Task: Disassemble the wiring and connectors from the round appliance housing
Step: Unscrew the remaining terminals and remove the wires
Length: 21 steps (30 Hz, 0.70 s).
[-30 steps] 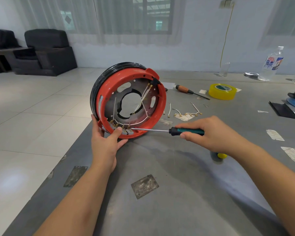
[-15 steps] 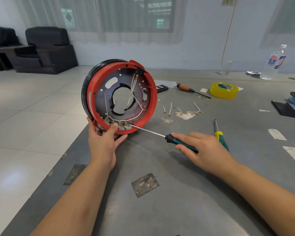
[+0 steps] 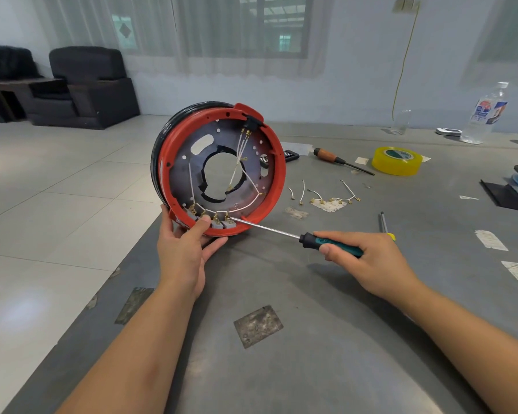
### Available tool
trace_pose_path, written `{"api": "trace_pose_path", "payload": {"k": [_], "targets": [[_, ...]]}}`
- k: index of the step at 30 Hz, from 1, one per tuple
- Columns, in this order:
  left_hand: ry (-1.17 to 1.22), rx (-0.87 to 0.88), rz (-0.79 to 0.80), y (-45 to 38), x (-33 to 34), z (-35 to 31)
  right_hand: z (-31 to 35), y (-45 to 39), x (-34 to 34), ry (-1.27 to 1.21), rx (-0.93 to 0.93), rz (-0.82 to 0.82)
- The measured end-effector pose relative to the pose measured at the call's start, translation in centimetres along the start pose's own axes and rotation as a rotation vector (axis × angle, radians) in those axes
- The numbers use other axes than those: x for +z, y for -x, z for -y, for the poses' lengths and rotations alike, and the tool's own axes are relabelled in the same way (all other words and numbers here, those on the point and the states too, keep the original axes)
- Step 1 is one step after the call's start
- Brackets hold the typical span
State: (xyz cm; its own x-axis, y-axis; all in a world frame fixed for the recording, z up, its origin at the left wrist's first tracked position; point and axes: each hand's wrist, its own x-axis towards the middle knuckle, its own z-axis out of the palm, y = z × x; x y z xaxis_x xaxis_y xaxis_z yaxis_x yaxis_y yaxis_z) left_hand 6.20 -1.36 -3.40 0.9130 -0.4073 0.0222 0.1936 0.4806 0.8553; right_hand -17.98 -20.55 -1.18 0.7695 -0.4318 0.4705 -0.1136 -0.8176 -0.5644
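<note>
Item: round appliance housing point(image 3: 174, 162), red ring with black outer band, stood on edge at the table's point(image 3: 326, 339) near-left corner, open face turned toward us so the wiring is reachable. White wires point(image 3: 240, 153) run from a black connector block point(image 3: 251, 124) at one o'clock on the ring down to a row of brass-tipped grey terminals point(image 3: 219, 221) at six o'clock.

Left hand point(image 3: 183, 252): we grip the rim at six o'clock, thumb curled over the inner lip just beside the terminals, fingers behind; we judge this steadies the housing against the tool's push.

Right hand point(image 3: 368, 261): closed around the teal-handled screwdriver point(image 3: 331, 244); its tip meets the rightmost terminal, apparently to pry or loosen it.

Hands stand well apart, joined only through tool and housing.

Surrounding: removed wire pieces point(image 3: 326, 198) at three o'clock of the housing; a second screwdriver point(image 3: 385, 224) near the right hand; a wooden-handled screwdriver point(image 3: 329, 155) and yellow tape roll point(image 3: 396, 161) beyond; a bottle point(image 3: 485, 115) at far right.
</note>
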Motion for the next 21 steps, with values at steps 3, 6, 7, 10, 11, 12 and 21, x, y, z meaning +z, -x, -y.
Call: {"api": "trace_pose_path", "payload": {"k": [3, 6, 7, 10, 11, 12, 21], "targets": [[-0.026, -0.003, 0.002, -0.3, -0.3, -0.1, -0.2, -0.1, -0.1, -0.002, -0.001, 0.007], [-0.043, -0.014, 0.001, -0.4, -0.5, -0.3, -0.5, -0.1, -0.1, 0.003, -0.013, 0.008], [-0.044, -0.020, -0.001, -0.5, -0.5, -0.4, -0.6, -0.1, -0.1, 0.001, -0.010, 0.009], [-0.047, -0.031, 0.004, -0.5, -0.3, -0.4, -0.8, -0.1, 0.0, 0.005, 0.003, 0.014], [-0.049, -0.033, 0.003, -0.5, -0.3, -0.4, -0.8, -0.2, 0.1, 0.005, 0.008, 0.016], [-0.050, -0.034, 0.001, -0.5, -0.3, -0.4, -0.9, -0.2, 0.1, 0.002, 0.014, 0.018], [-0.063, -0.039, 0.008, -0.6, -0.3, -0.5, -1.1, -0.2, -0.1, -0.027, 0.057, 0.041]]}}
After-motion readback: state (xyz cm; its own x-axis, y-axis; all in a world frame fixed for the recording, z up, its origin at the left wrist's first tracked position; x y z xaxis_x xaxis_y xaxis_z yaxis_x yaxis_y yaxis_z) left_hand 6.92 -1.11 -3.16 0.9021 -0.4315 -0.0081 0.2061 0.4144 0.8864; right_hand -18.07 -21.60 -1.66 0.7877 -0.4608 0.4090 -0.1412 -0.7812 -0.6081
